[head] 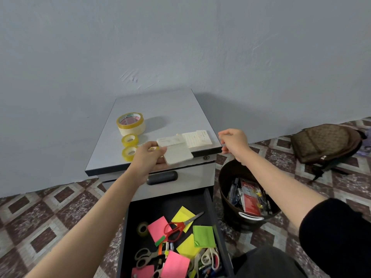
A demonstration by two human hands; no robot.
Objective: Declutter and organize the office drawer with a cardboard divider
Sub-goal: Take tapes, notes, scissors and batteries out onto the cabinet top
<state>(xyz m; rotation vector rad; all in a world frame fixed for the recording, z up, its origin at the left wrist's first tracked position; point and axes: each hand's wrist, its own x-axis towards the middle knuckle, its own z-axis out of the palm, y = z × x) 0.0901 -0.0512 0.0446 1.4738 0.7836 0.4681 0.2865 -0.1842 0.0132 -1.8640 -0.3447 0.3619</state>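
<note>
The left hand (147,155) is holding a white pad (176,152) over the front edge of the cabinet (160,109), with its grip clamped on the left side of the pad. The pad is lying a little tilted, and its near corner is sticking out past the cabinet edge. Just behind it, a second white pad with some writing (199,139) is resting on the cabinet top near the right edge.

The right hand (233,144) is hanging in the air just to the right of the cabinet corner, above a dark bin (226,181) that is standing on the floor. Its fingers are curled together; I cannot tell if something small is pinched between them. Inside the bin, some red and dark packages (249,199) are lying.

On the left part of the cabinet top, a big tape roll (130,123) is standing behind two small yellow tape rolls (130,140), all in one row.

The drawer (210,199) below is pulled open. In it, pink, yellow and green sticky notes (203,235) are lying mixed with red-handled scissors (176,227), other scissors (144,257), a clear tape roll (142,228) and pens. No cardboard divider is showing in the drawer.

A brown backpack (325,143) is lying on the tiled floor at the right, well apart from the cabinet
</note>
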